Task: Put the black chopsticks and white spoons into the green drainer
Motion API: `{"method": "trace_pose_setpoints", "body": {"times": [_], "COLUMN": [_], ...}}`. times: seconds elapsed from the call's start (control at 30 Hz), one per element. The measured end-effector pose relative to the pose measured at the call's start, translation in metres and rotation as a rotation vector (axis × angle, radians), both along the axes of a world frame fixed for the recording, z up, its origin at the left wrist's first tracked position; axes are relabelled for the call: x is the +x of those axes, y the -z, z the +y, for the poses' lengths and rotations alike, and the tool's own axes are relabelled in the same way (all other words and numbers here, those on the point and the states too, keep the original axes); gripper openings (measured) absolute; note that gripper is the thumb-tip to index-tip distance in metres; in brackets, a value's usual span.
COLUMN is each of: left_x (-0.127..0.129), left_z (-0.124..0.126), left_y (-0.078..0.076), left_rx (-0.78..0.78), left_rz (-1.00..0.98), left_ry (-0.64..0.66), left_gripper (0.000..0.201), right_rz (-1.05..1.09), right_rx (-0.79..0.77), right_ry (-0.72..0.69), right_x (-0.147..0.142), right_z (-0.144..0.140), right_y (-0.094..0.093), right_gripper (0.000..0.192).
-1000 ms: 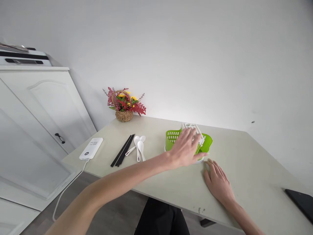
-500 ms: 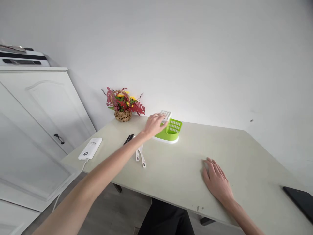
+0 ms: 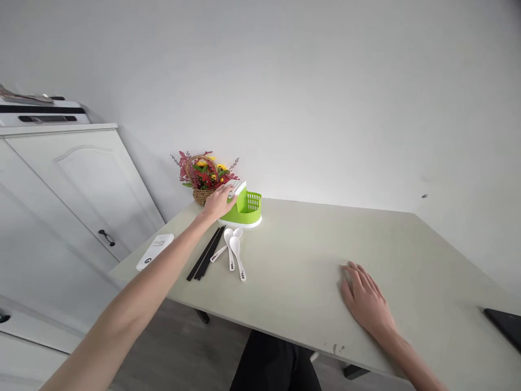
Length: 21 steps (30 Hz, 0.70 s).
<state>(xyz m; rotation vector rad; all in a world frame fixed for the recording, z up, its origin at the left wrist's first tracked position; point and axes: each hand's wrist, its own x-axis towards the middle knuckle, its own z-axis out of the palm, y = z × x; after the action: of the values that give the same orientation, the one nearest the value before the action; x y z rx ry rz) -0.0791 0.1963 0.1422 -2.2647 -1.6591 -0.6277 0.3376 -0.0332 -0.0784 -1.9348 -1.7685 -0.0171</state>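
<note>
A green plastic utensil holder with a white base and a white slotted top stands at the back of the table, close to the flower basket. Fingers of my left hand are closed over its white top, hiding its left part. In front of it lie several white spoons, handles toward me, some overlapping. Beside them on the left is a bunch of black chopsticks. My right hand rests palm down on the tabletop, fingers stretched out, holding nothing.
A wicker basket of artificial flowers stands against the wall, behind my left hand. The white power bank is at the table's left edge, partly behind my forearm. A black phone-like object lies far right. White cabinets stand left.
My left hand has moved the green utensil holder left across the table, close to the flower basket. The spoons and chopsticks show more fully now. My right hand has stayed in place.
</note>
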Motion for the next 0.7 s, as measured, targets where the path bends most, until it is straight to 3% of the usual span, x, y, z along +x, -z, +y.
{"method": "trace_pose_setpoints", "body": {"times": [0.17, 0.23, 0.33, 0.37, 0.53, 0.6, 0.7], "left_x": [0.008, 0.021, 0.052, 0.064, 0.112, 0.121, 0.120], "left_z": [-0.015, -0.031, -0.068, -0.084, -0.165, -0.187, -0.203], "left_y": [0.005, 0.013, 0.032, 0.040, 0.086, 0.102, 0.121], "left_rx": [0.156, 0.242, 0.235, 0.185, -0.080, -0.297, -0.484], "left_rz": [-0.115, -0.220, -0.280, -0.354, -0.345, -0.358, -0.371], "left_ry": [0.086, 0.120, 0.229, 0.324, 0.547, 0.565, 0.531], "left_gripper": [0.043, 0.045, 0.040, 0.037, 0.031, 0.039, 0.049], "right_rz": [0.002, 0.010, 0.009, 0.007, 0.005, 0.008, 0.011], "right_rx": [-0.016, -0.030, -0.038, -0.038, -0.019, -0.021, -0.017], "right_ry": [0.003, 0.004, 0.001, 0.002, 0.000, 0.001, 0.005], "right_x": [-0.002, -0.002, -0.002, -0.001, -0.002, -0.002, -0.002], "right_z": [-0.001, -0.001, -0.002, -0.002, -0.002, -0.002, -0.002], "right_y": [-0.002, -0.002, -0.002, -0.002, -0.002, -0.002, -0.002], "right_gripper": [0.055, 0.056, 0.056, 0.057, 0.055, 0.055, 0.055]}}
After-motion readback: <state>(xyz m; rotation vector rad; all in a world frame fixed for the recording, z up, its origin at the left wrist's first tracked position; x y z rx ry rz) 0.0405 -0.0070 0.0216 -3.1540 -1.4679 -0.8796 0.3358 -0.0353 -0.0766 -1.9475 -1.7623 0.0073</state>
